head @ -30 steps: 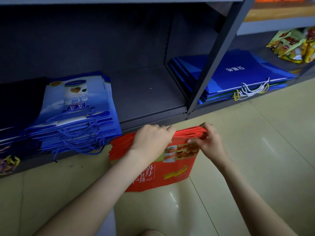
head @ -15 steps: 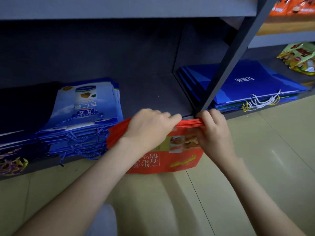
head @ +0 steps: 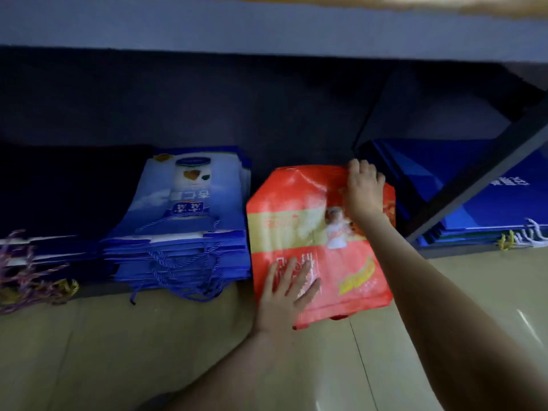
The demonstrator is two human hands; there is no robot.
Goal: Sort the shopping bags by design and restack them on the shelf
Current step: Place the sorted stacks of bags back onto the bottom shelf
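Observation:
A stack of red shopping bags [head: 299, 221] lies flat on the bottom shelf [head: 296, 143], its near end hanging over the shelf edge above the floor. My left hand [head: 286, 295] presses flat with spread fingers on the near part of the top red bag. My right hand [head: 363, 185] reaches to the far right corner of the stack, fingers curled over its edge. Left of it sits a pile of light blue bags with rope handles [head: 184, 221]. A pile of plain blue bags [head: 486, 197] lies in the bay to the right.
A dark shelf post [head: 480, 185] slants between the red stack and the right bay. Dark bags with purple and gold cords [head: 35, 262] lie at the far left. An upper shelf board [head: 267, 25] overhangs. Beige tiled floor [head: 118, 351] runs in front.
The red stack has gone from standing on edge on the floor to lying flat on the shelf. My left hand opened onto it; my right hand moved to its far corner.

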